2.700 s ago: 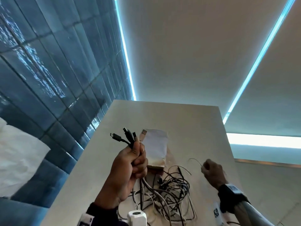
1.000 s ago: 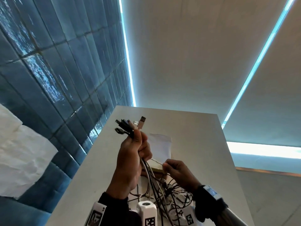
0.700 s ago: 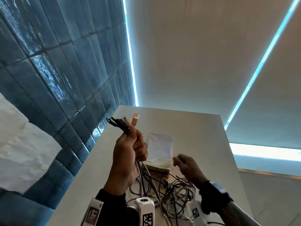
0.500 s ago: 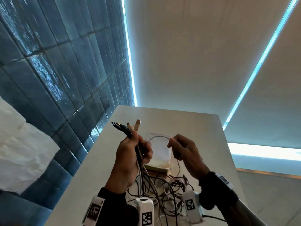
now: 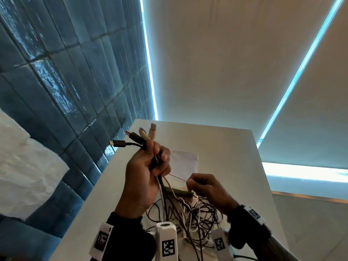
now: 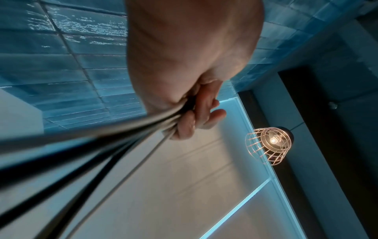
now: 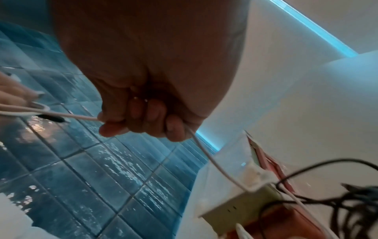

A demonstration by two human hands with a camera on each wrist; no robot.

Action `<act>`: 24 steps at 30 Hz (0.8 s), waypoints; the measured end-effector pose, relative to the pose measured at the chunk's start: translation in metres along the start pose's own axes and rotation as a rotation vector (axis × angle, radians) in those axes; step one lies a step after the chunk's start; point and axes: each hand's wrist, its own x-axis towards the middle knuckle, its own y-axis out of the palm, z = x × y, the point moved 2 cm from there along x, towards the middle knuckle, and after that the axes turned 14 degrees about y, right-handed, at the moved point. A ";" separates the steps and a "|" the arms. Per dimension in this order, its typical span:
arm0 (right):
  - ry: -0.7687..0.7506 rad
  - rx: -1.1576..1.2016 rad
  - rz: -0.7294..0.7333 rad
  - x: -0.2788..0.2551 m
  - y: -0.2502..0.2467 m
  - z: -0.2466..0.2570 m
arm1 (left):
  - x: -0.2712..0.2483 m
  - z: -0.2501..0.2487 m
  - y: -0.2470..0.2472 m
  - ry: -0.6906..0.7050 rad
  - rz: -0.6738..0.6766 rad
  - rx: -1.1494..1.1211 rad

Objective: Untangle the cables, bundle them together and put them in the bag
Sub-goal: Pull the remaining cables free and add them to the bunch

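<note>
Your left hand [image 5: 145, 178] grips the cable bundle [image 5: 140, 140], plug ends up. Your right hand [image 5: 205, 187] pinches one white cable [image 5: 177, 177] above the tangle [image 5: 188, 213] w/ bag [image 5: 185, 162] behind.

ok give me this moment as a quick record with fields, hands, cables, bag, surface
left hand: left hand raised, grips a bunch of cables just below their plugs
plugs: connector ends fan out above the grip, black and white ones
right hand: right hand pinches a thin white cable that runs taut to the left hand
loose cables: tangled pile on the table, below both hands
bag: pale bag lies flat on the table beyond the hands, nothing in it that shows
surface: white table beside a blue tiled wall
</note>
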 end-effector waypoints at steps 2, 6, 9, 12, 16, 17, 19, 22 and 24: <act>0.023 -0.027 -0.026 0.005 0.000 -0.013 | -0.002 0.001 -0.002 0.024 0.013 0.028; 0.016 -0.023 -0.074 0.015 0.001 -0.035 | -0.004 -0.001 -0.003 0.048 0.058 0.030; 0.022 -0.058 -0.109 0.022 0.002 -0.054 | -0.006 -0.005 -0.003 0.053 0.056 0.049; 0.027 -0.063 -0.133 0.026 0.003 -0.069 | -0.007 -0.007 -0.002 0.051 0.052 0.062; 0.063 -0.120 -0.161 0.031 -0.002 -0.087 | -0.008 -0.011 -0.004 0.044 0.039 0.080; 0.086 -0.151 -0.175 0.033 -0.004 -0.093 | -0.008 -0.011 -0.005 0.047 0.040 0.086; 0.125 -0.213 -0.221 0.034 -0.010 -0.098 | -0.009 -0.012 -0.006 0.049 0.033 0.108; 0.139 -0.241 -0.386 0.033 -0.018 -0.074 | -0.009 -0.014 -0.006 0.008 -0.003 0.184; 0.095 -0.095 -0.455 0.028 -0.022 -0.042 | -0.009 -0.011 -0.007 -0.024 -0.030 0.251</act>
